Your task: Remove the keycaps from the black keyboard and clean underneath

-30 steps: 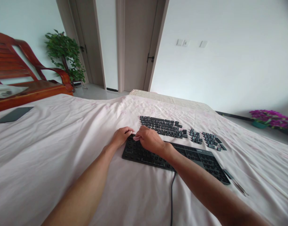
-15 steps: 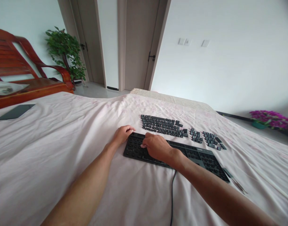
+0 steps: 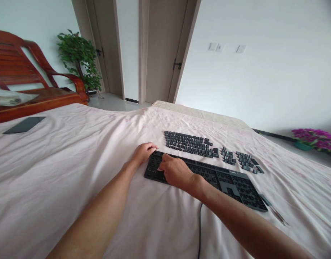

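A black keyboard with its keycaps off lies on the bed, its cable running toward me. My left hand is at the keyboard's far left corner, its fingers closed against the edge. Over the left part of the keyboard is my right hand, fingers pinched together and pointing down. Something small and pale shows by its fingertips, too unclear to name. Beyond the keyboard, loose black keycaps lie in rows, with smaller groups of keycaps to the right.
Tweezers lie beside the keyboard's right end. A dark flat tablet-like object rests at the bed's left. The pale sheet is wrinkled. Farther off are a wooden chair, a green plant and purple flowers.
My right hand has moved left along the keyboard, uncovering more of its middle. My left hand stays at the corner. The whole view has shifted slightly.
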Tool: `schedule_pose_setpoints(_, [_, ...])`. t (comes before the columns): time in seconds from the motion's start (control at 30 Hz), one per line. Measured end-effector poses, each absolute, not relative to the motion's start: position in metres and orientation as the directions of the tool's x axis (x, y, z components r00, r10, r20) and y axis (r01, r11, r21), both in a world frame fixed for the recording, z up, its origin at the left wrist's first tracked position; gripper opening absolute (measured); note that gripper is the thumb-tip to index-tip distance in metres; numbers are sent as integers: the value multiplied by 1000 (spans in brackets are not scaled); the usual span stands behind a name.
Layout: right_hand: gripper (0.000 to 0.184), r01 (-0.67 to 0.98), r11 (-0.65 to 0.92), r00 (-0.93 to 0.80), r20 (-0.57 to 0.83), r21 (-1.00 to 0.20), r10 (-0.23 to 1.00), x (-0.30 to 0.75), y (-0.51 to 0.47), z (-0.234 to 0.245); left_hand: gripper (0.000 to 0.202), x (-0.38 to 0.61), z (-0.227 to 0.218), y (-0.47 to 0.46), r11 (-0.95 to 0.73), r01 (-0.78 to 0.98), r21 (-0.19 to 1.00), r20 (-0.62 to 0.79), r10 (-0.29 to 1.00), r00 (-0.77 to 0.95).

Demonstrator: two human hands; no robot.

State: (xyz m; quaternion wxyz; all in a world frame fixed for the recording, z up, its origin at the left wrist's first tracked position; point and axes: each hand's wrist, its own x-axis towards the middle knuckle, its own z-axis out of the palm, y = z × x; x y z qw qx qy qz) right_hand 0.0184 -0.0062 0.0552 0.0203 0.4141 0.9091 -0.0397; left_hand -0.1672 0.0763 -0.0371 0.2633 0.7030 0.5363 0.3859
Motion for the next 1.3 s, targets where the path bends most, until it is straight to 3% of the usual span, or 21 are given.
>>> schedule_pose_setpoints(0.13, [27,789,607,-580,-207,98,788,37,-12,78,30,-167,-36,75,-286,551,784,264,957,121])
schedule_pose_setpoints(0.23, [25,820,551,-514,-223,158,829,48,-12,91,29,-166,-35,74,-290,550,783,269,956,120])
schedule_pose_setpoints(0.4, [35,813,581,-582,-32,-33,813,47,-9,79,29,-166,-36,74,-290,554,781,272,955,116])
schedule_pose_setpoints(0.57, [41,753,652,-657,-53,-89,752,56,-13,57,28,-166,-37,75,-284,552,784,264,957,117])
schedule_pose_setpoints(0.8, [29,855,501,-467,-219,135,856,114,-29,77,27,-168,-37,74,-297,557,776,275,953,126])
schedule_pose_setpoints(0.87, [27,878,444,-406,-213,180,889,122,-30,83,27,-168,-37,74,-293,563,773,272,954,124])
schedule_pose_setpoints(1.1, [43,807,584,-583,32,-92,812,75,-31,65,29,-166,-35,72,-299,567,768,278,952,126])
schedule_pose_setpoints(1.3, [38,733,675,-679,-38,-85,733,41,-32,52,29,-167,-37,75,-321,532,784,286,946,150])
